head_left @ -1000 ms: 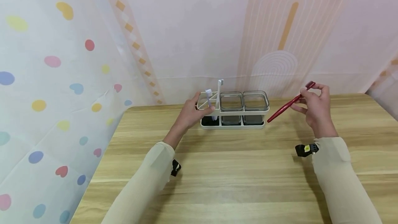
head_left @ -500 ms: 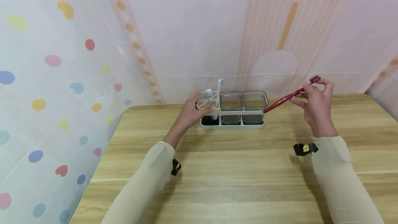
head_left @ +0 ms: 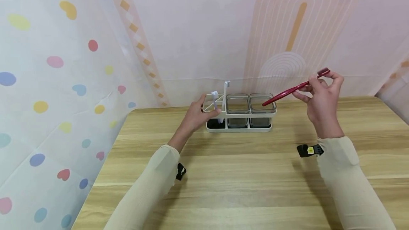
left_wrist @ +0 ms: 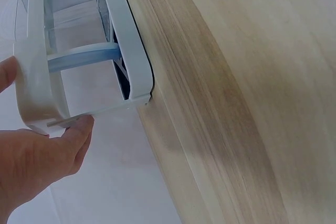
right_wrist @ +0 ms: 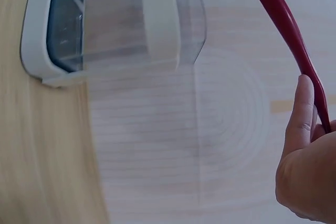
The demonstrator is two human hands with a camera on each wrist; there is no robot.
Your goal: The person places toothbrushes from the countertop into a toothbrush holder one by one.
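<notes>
— While the bench (head_left: 243, 173) carries everything, what stands on it?

— At its far edge, a white rack (head_left: 238, 114) with three bays. The middle and right bays hold clear cups (head_left: 262, 104); the left bay holds two toothbrushes (head_left: 224, 97) standing upright, heads up.

— And the left hand (head_left: 195, 116)?

— It grips the rack's left end, thumb on the near side, fingers curled round the rim, probably to keep the rack from sliding.

— The right hand (head_left: 322, 104)?

— Raised to the right of the rack, it pinches a red toothbrush (head_left: 295, 88) near the brush head with thumb and fingertips. The handle slopes down and left, its tip hanging over the right cup, not touching as far as I can tell.

— Why held by the head end?

— My guess: so the handle goes down first, and the bristles stay up.
</notes>
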